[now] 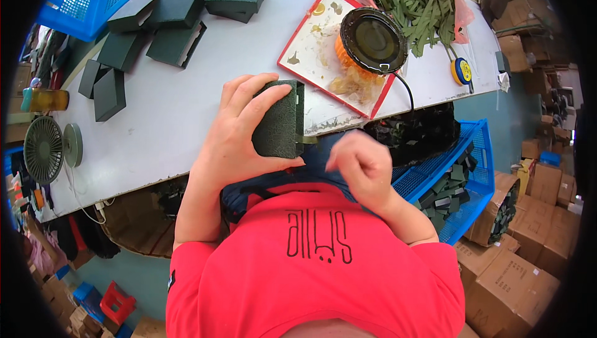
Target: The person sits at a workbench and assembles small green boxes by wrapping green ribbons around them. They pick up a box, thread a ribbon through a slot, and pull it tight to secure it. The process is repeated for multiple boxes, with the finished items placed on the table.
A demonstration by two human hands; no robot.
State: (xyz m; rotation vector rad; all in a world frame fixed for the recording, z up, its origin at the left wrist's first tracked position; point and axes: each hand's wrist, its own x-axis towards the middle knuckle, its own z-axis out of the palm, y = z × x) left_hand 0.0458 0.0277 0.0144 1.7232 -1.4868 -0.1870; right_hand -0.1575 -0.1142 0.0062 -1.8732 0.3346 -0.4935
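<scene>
My left hand [239, 129] grips a small dark green box [277, 123] with a textured surface, thumb along its near edge and fingers over the far edge. A short olive ribbon tab [308, 140] sticks out from the box's right side. To the right of the box, and apart from it, my right hand [362, 167] is curled closed over the table's front edge. Whether its fingers pinch anything small is hidden from view.
Several dark green boxes [180, 5] lie at the back left of the white table [168, 98]. A red-edged board [305, 39] bears a dark round pot [374, 39] with a cable. Olive ribbon strips [416, 2], a yellow-blue tape measure [461, 70], a fan [45, 149] and a blue crate [479, 182] surround me.
</scene>
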